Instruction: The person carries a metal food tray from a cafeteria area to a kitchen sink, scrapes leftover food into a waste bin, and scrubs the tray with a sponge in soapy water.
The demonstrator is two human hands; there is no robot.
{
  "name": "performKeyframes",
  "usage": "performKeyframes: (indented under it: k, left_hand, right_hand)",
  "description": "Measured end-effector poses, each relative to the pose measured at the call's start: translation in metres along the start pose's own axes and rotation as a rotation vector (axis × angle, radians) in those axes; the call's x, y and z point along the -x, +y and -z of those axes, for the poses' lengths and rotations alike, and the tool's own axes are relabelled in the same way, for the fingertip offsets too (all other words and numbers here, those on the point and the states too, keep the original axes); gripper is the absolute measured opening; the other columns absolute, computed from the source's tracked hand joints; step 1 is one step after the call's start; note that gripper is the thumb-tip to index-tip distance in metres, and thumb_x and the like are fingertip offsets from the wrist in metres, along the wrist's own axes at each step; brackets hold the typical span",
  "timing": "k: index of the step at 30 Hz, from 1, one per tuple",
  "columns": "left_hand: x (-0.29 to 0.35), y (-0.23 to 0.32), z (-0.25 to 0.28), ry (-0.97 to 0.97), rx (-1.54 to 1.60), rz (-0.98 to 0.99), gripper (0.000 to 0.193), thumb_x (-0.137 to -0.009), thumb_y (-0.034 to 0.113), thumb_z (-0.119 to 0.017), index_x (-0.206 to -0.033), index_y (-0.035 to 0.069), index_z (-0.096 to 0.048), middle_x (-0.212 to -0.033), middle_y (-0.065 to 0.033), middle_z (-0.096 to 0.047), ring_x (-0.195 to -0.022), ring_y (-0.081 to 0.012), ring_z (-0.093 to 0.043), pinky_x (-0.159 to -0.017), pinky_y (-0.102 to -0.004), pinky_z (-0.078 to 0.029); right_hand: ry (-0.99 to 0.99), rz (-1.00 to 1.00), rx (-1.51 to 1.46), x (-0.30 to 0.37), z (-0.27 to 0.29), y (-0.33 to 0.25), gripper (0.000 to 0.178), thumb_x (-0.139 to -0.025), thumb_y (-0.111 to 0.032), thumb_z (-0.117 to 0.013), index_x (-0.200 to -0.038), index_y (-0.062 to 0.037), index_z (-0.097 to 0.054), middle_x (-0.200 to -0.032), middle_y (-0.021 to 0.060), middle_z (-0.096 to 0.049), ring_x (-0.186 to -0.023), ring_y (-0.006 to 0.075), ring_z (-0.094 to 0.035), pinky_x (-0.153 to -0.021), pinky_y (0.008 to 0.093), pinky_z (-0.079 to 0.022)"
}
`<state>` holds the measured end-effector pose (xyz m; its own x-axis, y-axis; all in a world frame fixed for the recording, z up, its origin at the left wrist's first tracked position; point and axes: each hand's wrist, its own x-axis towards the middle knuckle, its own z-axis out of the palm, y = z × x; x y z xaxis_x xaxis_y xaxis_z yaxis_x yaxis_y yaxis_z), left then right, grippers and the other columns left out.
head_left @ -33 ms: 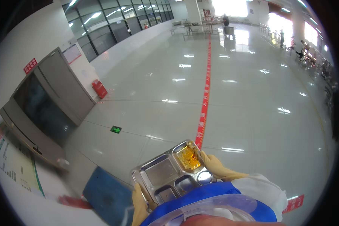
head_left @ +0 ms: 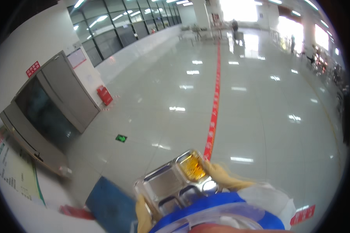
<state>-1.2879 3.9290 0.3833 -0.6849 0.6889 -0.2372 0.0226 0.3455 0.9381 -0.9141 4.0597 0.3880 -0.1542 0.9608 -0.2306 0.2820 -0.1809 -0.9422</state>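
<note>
I hold a shiny steel compartment tray [head_left: 161, 183] in front of me, its left end tilted lower in the picture. My left hand [head_left: 144, 216], in a yellowish glove, is closed on the tray's left edge. My right hand [head_left: 223, 175], gloved alike and blurred, grips the right edge. Something glossy and yellow-orange [head_left: 193, 168] lies in the upper right compartment; its kind is unclear. The other compartments that show look bare, including a small round one. Blue and clear material across my front hides the tray's near side.
A blue panel [head_left: 111, 204] stands at the lower left beside grey double doors [head_left: 72, 91]. A red floor stripe [head_left: 216, 97] runs ahead over glossy tiles. A red box [head_left: 104, 95] sits by the wall. Far off are a person [head_left: 235, 29] and tables [head_left: 198, 34].
The tray and both hands sit slightly lower in the picture, and the picture is more blurred. The surroundings have shifted a little down and right. My grip on the tray stays.
</note>
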Motion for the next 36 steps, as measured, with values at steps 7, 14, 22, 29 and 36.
performKeyframes:
  k: [7, 14, 22, 29, 36]
  left_hand:
    - [-0.111, 0.073, 0.056, 0.292, 0.237, 0.131, 0.071, -0.101, 0.061, -0.054, -0.121, -0.007, -0.063, -0.102, -0.0142, -0.068, -0.089, -0.0218, -0.065, -0.079, -0.0356, -0.054]
    - [-0.288, 0.172, 0.085, 0.441, 0.133, 0.146, 0.074, -0.098, 0.062, -0.057, -0.118, -0.008, -0.063, -0.092, -0.014, -0.067, -0.074, -0.0184, -0.065, -0.062, -0.0324, -0.052]
    - [-0.424, 0.181, 0.09, 0.288, 0.096, 0.212, 0.066, -0.098, 0.064, -0.057, -0.102, -0.002, -0.065, -0.083, -0.0106, -0.062, -0.061, -0.0183, -0.059, -0.052, -0.0319, -0.05]
    - [-0.731, 0.276, 0.2, 0.479, 0.149, 0.14, 0.063, -0.1, 0.062, -0.055, -0.094, -0.001, -0.061, -0.069, -0.0089, -0.06, -0.055, -0.0177, -0.057, -0.051, -0.0324, -0.046]
    - [-0.877, 0.258, 0.303, 0.654, 0.299, 0.309, 0.08, -0.098, 0.067, -0.054, -0.131, -0.005, -0.061, -0.114, -0.0149, -0.069, -0.102, -0.0216, -0.066, -0.086, -0.035, -0.053]
  right_hand:
    - [-0.131, 0.077, 0.121, -0.175, -0.119, -0.168, 0.077, -0.103, -0.062, -0.044, -0.108, 0.0111, -0.069, -0.099, 0.0257, -0.071, -0.1, 0.0308, -0.066, -0.088, 0.0427, -0.049]
    - [-0.298, 0.108, 0.061, -0.357, -0.251, -0.273, 0.08, -0.105, -0.064, -0.039, -0.116, 0.0097, -0.068, -0.096, 0.0156, -0.069, -0.088, 0.0235, -0.061, -0.081, 0.0373, -0.049]
    - [-0.239, -0.103, -0.002, -0.432, -0.306, -0.277, 0.073, -0.107, -0.057, -0.04, -0.113, 0.0092, -0.07, -0.1, 0.0152, -0.07, -0.093, 0.0213, -0.062, -0.085, 0.0378, -0.049]
    - [-0.308, 0.14, 0.092, -0.681, -0.564, -0.436, 0.077, -0.105, -0.062, -0.043, -0.109, 0.0102, -0.069, -0.096, 0.0207, -0.07, -0.093, 0.0255, -0.065, -0.084, 0.0385, -0.05]
    - [-0.592, 0.135, 0.26, -0.804, -0.759, -0.571, 0.078, -0.106, -0.062, -0.038, -0.119, 0.0091, -0.067, -0.103, 0.0197, -0.07, -0.097, 0.0251, -0.063, -0.089, 0.0401, -0.048]
